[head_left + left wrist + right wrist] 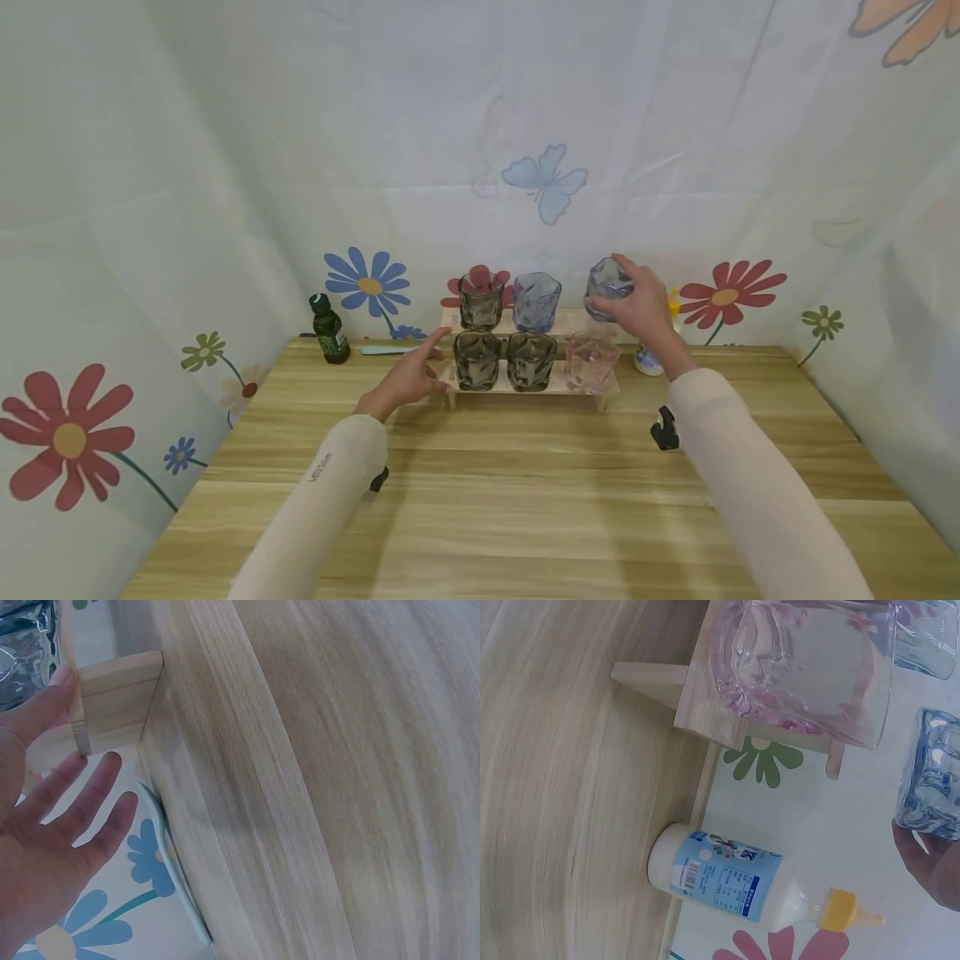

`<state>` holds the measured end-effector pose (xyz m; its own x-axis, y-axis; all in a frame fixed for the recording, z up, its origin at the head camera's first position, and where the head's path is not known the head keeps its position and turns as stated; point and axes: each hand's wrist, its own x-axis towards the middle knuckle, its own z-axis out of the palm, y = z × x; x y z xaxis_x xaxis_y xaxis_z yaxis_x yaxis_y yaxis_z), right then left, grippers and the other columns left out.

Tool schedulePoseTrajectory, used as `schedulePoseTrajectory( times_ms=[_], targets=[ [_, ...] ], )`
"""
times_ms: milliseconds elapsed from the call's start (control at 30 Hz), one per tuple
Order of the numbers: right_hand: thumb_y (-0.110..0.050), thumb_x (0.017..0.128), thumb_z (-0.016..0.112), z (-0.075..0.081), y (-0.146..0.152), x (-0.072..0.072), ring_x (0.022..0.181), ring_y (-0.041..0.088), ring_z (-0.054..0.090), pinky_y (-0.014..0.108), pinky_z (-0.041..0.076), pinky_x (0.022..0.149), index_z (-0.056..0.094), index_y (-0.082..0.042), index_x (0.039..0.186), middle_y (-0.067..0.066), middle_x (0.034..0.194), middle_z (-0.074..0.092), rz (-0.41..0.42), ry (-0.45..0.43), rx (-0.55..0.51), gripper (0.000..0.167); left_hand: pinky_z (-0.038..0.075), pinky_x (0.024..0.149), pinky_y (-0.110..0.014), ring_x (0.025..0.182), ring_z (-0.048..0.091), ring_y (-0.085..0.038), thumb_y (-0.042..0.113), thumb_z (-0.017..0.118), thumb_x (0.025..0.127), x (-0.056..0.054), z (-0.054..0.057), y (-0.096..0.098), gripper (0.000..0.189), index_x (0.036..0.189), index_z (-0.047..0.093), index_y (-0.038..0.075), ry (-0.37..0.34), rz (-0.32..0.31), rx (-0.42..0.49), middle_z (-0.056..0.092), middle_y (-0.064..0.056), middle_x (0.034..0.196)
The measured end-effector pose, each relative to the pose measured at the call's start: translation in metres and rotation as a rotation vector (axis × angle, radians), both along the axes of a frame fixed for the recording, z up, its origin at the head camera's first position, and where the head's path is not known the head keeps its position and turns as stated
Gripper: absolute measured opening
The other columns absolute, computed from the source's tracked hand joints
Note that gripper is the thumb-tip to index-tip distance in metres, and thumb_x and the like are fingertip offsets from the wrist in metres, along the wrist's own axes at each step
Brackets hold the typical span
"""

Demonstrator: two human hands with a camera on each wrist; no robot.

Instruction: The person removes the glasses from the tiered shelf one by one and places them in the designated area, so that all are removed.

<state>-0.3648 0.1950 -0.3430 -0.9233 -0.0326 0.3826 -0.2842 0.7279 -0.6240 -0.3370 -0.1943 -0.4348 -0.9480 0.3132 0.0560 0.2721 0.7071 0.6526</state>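
My right hand (643, 304) grips a light blue glass (609, 287) between thumb and fingers, over the right end of the upper tier of a two-tier wooden rack (547, 385). In the right wrist view this blue glass (934, 776) appears at the right edge, apart from the rack. A grey glass (481, 302) and another blue glass (536, 302) stand on the upper tier. Below them are two dark grey glasses (477, 363) and a pink glass (591, 363). My left hand (408, 377) is at the rack's left end, fingers extended, thumb against its edge (71, 697).
A dark green bottle (330, 330) stands at the back left, near a pale blue flat item (388, 350). Behind my right wrist is a white bottle with a yellow spout (727, 874). A flower-printed curtain (420, 167) surrounds the wooden table (480, 500).
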Motion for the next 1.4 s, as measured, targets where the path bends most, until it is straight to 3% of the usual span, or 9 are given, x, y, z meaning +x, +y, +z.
schedulePoseTrajectory(
  times_ms=[700,967,1400],
  targets=[
    [-0.031,0.085,0.08,0.003,0.031,0.047,0.13,0.047,0.045,0.065,0.04,0.101,0.041,-0.012,0.153,0.026,0.145,0.048,-0.03,0.064,-0.023,0.081,0.056,0.081,-0.046,0.095,0.069,-0.032,0.012,0.084,0.081,0.001,0.001,0.0,0.105,0.16,0.018,0.03,-0.006,0.002,0.019,0.055,-0.023,0.139],
    [-0.026,0.082,0.082,-0.001,0.038,0.064,0.125,0.046,0.049,0.066,0.041,0.098,0.045,-0.009,0.149,0.027,0.137,0.053,-0.039,0.109,-0.037,0.079,0.056,0.081,-0.046,0.094,0.069,-0.031,0.014,0.084,0.081,0.0,0.0,-0.001,0.105,0.16,0.017,0.03,-0.009,-0.005,0.012,0.054,-0.024,0.14],
    [-0.02,0.08,0.084,-0.015,0.053,0.084,0.116,0.047,0.049,0.06,0.046,0.086,0.045,-0.006,0.148,0.03,0.131,0.053,-0.052,0.089,-0.025,0.079,0.056,0.081,-0.045,0.096,0.069,-0.032,0.013,0.084,0.081,-0.003,0.0,-0.001,0.106,0.16,0.016,0.031,-0.02,0.003,-0.002,0.055,-0.023,0.14]
  ],
)
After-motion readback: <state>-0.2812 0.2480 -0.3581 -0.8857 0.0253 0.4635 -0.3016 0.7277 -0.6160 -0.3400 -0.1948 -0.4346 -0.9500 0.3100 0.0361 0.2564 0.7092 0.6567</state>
